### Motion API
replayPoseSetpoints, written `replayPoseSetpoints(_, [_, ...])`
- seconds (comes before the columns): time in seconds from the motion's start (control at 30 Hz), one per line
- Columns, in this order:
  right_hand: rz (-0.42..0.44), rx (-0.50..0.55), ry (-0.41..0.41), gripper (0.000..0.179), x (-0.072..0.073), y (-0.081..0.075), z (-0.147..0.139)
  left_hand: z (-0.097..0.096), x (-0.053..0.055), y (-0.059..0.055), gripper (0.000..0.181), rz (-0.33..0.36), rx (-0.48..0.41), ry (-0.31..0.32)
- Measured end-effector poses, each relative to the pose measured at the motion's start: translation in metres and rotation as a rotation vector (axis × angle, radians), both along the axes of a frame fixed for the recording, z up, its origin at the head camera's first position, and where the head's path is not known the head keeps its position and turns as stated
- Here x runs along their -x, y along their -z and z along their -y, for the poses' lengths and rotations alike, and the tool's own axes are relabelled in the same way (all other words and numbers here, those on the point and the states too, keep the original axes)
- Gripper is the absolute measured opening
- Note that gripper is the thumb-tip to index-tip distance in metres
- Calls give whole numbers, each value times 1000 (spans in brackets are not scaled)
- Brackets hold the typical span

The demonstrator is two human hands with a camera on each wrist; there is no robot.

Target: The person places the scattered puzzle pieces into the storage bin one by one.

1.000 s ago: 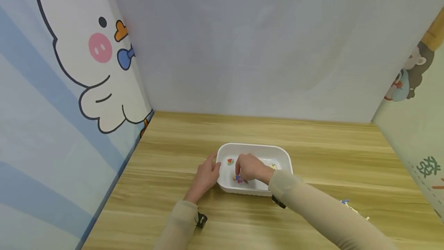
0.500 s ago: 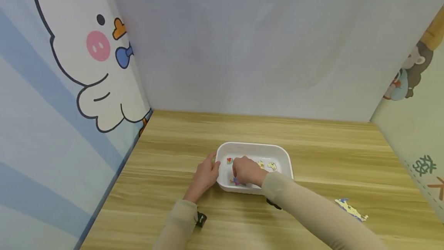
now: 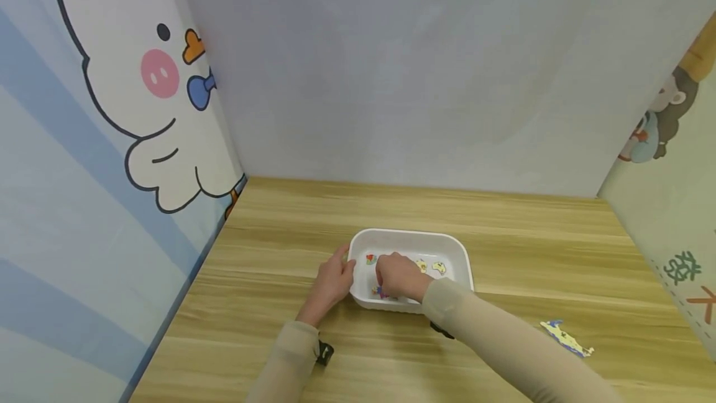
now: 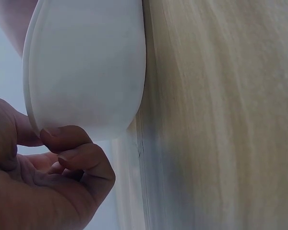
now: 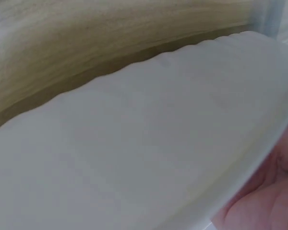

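A white plastic tub (image 3: pixel 391 305) stands on the wooden table. My left hand (image 3: pixel 330 282) grips its left end; in the left wrist view the thumb and curled fingers (image 4: pixel 67 139) pinch the rim. My right hand (image 3: pixel 398 275) reaches down inside the tub with bent fingers, its fingertips hidden. Close under it lies a small blue, pink and orange piece (image 3: pixel 381 292). A red and green piece (image 3: pixel 371 259) is by the left wall, and two pale yellow pieces (image 3: pixel 439 267) lie right of the hand. The tub's wall (image 5: pixel 134 134) hides most of the right hand in the right wrist view.
On the table (image 3: pixel 268 266), right of the tub, lies a flat yellow and blue cutout (image 3: pixel 566 338) near my right forearm. A grey-white backdrop (image 3: pixel 419 79) closes off the far edge. Cartoon-printed panels stand at the left and right sides.
My right hand has shifted slightly left and toward me inside the tub, uncovering a second yellow piece. More of the cutout on the table shows. My left hand stays on the rim.
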State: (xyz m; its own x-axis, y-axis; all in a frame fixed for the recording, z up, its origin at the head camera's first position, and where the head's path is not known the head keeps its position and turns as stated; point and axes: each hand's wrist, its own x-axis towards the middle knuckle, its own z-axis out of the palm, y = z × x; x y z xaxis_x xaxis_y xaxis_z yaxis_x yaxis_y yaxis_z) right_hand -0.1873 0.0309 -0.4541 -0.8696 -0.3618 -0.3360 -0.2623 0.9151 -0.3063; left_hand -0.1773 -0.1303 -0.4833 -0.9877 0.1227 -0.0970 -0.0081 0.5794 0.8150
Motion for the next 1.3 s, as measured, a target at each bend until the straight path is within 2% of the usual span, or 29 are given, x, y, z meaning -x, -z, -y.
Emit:
replayPoseSetpoints(0.43, [0,-19,46,13,1,-12,-10,-1,1,1,44,-8,21,-19])
replayPoseSetpoints(0.67, [-38,-15,51,14,1,-17,-17,-3,0,-2,44,6,29,-25])
replayPoseSetpoints(0.9, [-54,-8,37,16,0,-24,-24,-4,0,1,43,-1,25,-19])
replayPoseSetpoints(1.03, [-52,26,28,18,0,-32,-30,-5,1,1,43,-16,34,-14])
replayPoseSetpoints(1.3, [-47,169,24,16,-3,-48,-51,-5,0,1,43,-19,47,-27])
